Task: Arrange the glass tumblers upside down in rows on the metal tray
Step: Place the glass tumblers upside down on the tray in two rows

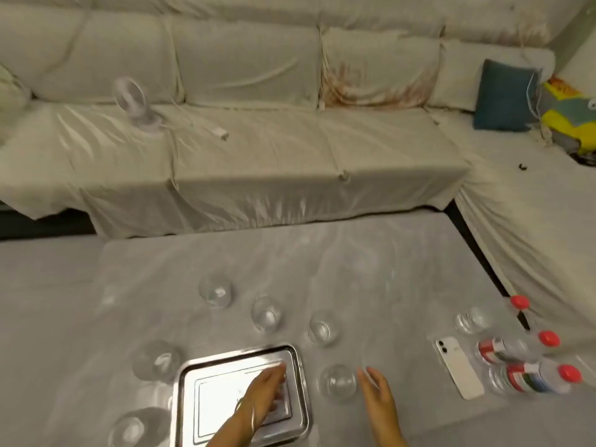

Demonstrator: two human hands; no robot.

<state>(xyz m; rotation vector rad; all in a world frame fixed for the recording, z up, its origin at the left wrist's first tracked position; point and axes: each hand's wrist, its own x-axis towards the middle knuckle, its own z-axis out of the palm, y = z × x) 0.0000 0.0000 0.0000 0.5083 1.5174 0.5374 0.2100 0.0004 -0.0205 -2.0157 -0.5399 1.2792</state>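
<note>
Lying flat over the metal tray [190, 375], the left hand [264, 393] is seen with nothing grasped. Just right of the tray, the right hand [377, 395] is held released beside one glass tumbler [337, 380]; other tumblers [266, 312] are scattered around the tray.

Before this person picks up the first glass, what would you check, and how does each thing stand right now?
1. Tray free of glasses: ok. The metal tray holds none; only the left hand lies over it.
2. Right hand free: ok. The right hand is open and holds nothing.
3. A glass close by: ok. The nearest glass stands between the tray and the right hand.
4. Other glasses off the tray: ok. Several stand around it on the table.
5. Which way up the glasses stand: cannot tell, the picture is blurred.
6. Clutter on the right: ok. The white phone and the red-capped bottles lie apart from the tray.
</note>
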